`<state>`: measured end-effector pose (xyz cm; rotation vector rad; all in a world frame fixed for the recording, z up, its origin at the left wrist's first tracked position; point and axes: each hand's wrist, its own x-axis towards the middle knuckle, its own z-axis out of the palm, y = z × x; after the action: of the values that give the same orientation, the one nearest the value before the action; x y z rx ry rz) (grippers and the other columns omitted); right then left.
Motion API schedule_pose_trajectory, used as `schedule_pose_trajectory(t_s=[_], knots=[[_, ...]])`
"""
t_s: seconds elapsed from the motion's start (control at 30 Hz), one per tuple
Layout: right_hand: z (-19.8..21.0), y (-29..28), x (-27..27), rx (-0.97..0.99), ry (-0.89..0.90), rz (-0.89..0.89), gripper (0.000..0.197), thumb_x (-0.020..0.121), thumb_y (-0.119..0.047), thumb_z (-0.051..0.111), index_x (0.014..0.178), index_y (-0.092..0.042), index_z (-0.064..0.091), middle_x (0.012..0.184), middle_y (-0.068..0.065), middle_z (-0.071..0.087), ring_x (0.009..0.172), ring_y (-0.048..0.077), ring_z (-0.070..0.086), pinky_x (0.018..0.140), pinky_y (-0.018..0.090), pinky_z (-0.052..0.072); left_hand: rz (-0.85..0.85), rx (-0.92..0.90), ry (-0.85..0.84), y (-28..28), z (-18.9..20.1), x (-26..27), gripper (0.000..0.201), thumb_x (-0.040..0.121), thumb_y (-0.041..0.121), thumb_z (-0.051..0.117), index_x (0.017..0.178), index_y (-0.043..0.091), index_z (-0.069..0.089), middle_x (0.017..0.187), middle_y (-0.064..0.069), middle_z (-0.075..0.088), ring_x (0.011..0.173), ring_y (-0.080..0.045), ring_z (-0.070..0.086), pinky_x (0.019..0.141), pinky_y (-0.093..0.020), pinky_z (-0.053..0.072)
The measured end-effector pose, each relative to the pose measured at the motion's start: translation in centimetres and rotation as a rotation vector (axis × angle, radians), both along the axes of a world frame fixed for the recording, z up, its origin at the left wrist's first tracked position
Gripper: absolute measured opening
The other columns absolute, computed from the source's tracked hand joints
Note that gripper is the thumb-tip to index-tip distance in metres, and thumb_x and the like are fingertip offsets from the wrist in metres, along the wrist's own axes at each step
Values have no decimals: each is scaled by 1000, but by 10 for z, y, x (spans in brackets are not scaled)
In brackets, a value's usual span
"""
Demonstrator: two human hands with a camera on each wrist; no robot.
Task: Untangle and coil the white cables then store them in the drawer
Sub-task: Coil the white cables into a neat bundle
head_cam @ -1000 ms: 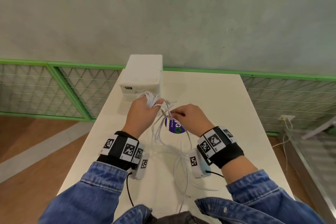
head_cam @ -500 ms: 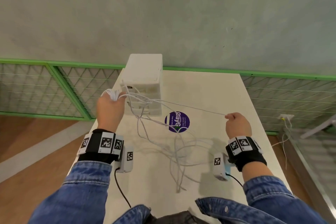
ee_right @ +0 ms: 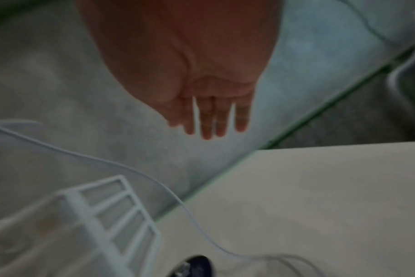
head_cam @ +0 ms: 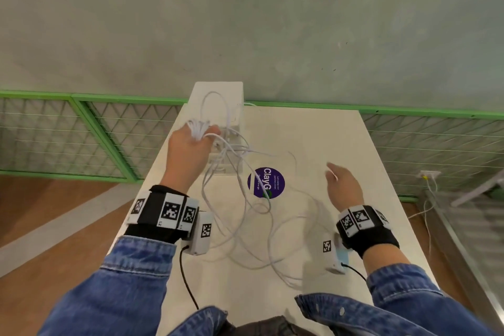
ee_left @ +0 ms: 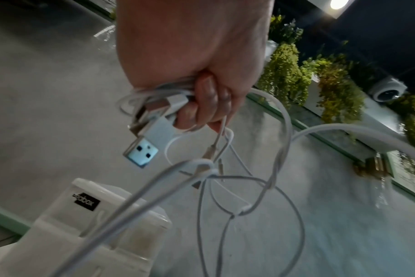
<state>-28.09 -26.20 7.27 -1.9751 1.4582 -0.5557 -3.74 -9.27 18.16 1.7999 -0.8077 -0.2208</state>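
My left hand (head_cam: 196,136) is raised near the white drawer unit (head_cam: 223,95) and grips a bunch of white cables (head_cam: 234,199). In the left wrist view its fingers (ee_left: 209,105) curl round the bundled cables (ee_left: 246,187), and a USB plug (ee_left: 142,151) sticks out below the fist. Loose tangled loops trail from the fist down over the table (head_cam: 313,128) toward me. My right hand (head_cam: 341,183) hovers over the table's right side with straight fingers (ee_right: 211,120) and holds nothing. One cable strand (ee_right: 130,172) arcs below it.
A round purple sticker (head_cam: 266,182) lies on the table between my hands. The drawer unit (ee_right: 102,215) stands at the table's far left edge, against a grey wall. Green mesh railings (head_cam: 81,133) flank the table. A wall socket with a cord (head_cam: 429,174) is at the right.
My right hand has let go of the strand it was pulling taut and now spreads open. The left hand moved back right toward the drawer unit, and the cables have gone slack.
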Motion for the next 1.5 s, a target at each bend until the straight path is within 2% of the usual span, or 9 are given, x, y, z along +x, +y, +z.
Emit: schedule_pose_trajectory(t_s=[0.1,0.23,0.4,0.63,0.8,1.0,1.1,1.27,1.5], knots=[[43,26,35,-206,-263,258,40,93,-36,53,130,-22,54,133,-4,52,125,13,44,106,28,31,-66,35,-4,-5,2,-14,33,88,24,63,61,16,47,53,3,46,43,-9,39,47,-28,37],[71,55,65,-9,-131,550,35,90,-36,57,118,-17,65,114,-1,67,103,10,58,89,23,41,-101,8,-4,-11,5,-30,28,88,20,64,65,9,52,56,1,48,48,-8,43,47,-15,36],[67,41,56,-121,-298,380,22,93,-25,55,103,-15,72,81,-10,64,66,-4,53,68,16,39,27,6,-50,3,1,-15,34,89,22,63,62,14,43,58,2,45,50,-8,40,46,-13,31],[10,-7,1,-8,-219,-110,23,94,-24,51,104,-14,70,101,10,70,92,27,60,77,27,39,275,-65,83,26,-1,30,41,86,31,66,62,14,38,57,-1,38,53,-19,35,55,-33,37],[-15,-8,-15,123,-128,-211,32,95,-14,45,120,-21,64,107,10,69,95,27,61,78,25,39,208,-20,6,20,-3,9,41,89,27,64,60,16,36,57,0,41,51,-16,35,48,-24,33],[48,13,20,-256,-328,80,29,93,-21,53,121,-19,62,126,3,60,119,19,51,104,33,38,20,21,-117,8,-4,-26,41,89,25,64,58,19,38,56,3,40,49,-8,36,45,-16,30],[73,51,49,-59,-353,367,11,84,-34,66,94,-31,70,96,-8,70,88,2,62,84,16,47,-27,-21,-134,2,-6,-36,29,89,24,65,67,13,49,62,1,48,54,-6,44,50,-11,35],[68,79,72,202,-337,476,8,86,-27,66,93,-23,68,73,5,69,60,17,62,65,29,52,-66,-19,-120,-2,-11,-39,34,88,25,65,69,0,52,60,-4,47,54,-12,42,52,-14,35],[74,54,58,-95,-224,340,19,92,-28,56,98,-22,73,90,-12,68,82,3,57,69,6,40,41,37,-195,12,-23,-11,31,86,27,67,72,2,57,66,-5,55,63,-20,51,58,-29,37]])
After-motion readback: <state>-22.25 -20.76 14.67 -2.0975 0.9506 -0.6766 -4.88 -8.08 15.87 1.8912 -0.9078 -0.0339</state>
